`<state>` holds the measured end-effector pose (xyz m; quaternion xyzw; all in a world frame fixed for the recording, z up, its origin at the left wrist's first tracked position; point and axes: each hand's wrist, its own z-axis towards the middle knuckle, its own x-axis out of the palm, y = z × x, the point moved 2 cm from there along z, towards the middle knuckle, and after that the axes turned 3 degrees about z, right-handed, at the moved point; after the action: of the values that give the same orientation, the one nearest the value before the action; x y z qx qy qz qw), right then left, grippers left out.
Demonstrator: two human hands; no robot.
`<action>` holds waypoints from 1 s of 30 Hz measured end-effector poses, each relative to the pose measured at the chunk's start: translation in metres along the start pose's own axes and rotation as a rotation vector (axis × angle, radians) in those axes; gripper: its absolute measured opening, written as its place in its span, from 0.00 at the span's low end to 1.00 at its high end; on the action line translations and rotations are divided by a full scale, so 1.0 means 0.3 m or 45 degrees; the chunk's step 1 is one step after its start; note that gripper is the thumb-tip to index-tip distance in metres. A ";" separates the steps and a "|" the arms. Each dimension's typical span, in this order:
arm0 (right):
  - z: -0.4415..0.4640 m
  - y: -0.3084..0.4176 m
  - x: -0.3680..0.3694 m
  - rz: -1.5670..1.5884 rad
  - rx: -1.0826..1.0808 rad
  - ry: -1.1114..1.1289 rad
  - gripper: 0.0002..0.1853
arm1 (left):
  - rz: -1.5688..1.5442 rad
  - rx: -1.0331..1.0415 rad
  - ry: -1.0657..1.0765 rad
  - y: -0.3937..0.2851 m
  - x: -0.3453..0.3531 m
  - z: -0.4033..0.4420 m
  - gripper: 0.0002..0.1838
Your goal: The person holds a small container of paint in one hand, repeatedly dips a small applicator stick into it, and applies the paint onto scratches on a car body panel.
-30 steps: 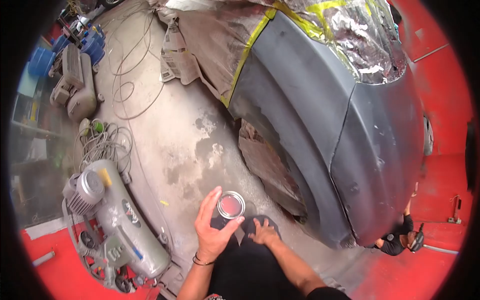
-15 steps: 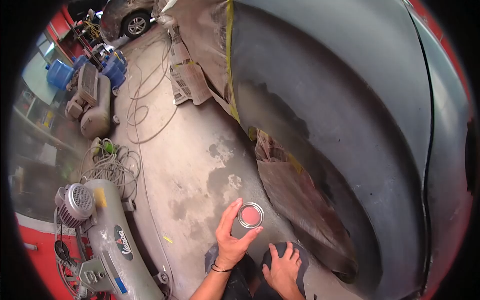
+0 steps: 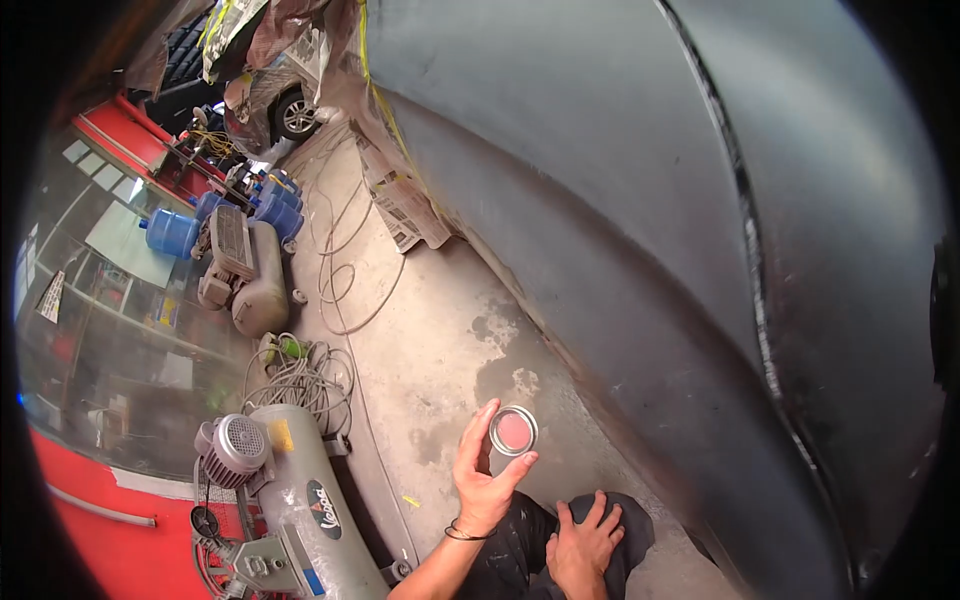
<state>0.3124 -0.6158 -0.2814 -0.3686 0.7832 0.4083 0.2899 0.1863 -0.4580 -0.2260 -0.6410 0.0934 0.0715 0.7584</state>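
One small round tin (image 3: 514,432), silver rim and pinkish middle, sits between the thumb and fingers of the left hand (image 3: 483,488), which is curved around it and holding on. Can't tell if that pink is a lid or the contents. Two bands, it looks like, on that wrist. The right hand (image 3: 583,545) isn't on the tin: it's nearer the body and off to the right, palm down on one knee (image 3: 634,530), fingers spread, nothing visible in it.

From where I'm standing, one big gray car body (image 3: 570,190) fills the right side, a single dark seam (image 3: 750,250) running down it. Across the floor on the left there's one air compressor (image 3: 300,470) with an oval badge, then one messy cable coil (image 3: 300,385), then a second compressor (image 3: 262,280), so two total. Past that, at least three blue water jugs (image 3: 172,233) bunched together. Way back, one more car (image 3: 255,122), one wheel (image 3: 297,115) showing.
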 end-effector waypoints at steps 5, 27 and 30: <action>-0.066 -0.001 -0.067 0.032 0.104 0.063 0.35 | -0.087 -0.085 -0.004 -0.177 0.003 0.013 0.48; -0.162 0.659 -1.315 1.778 -0.017 0.758 0.20 | -0.015 0.210 0.492 -1.182 -0.522 0.376 0.41; -0.156 0.759 -1.371 1.832 0.001 0.701 0.19 | -0.109 0.245 0.510 -1.193 -0.562 0.461 0.43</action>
<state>0.3500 -0.4258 0.1495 0.1432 0.8741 0.3898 -0.2522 0.1112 -0.3799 0.1787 -0.5706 0.2211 -0.0987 0.7847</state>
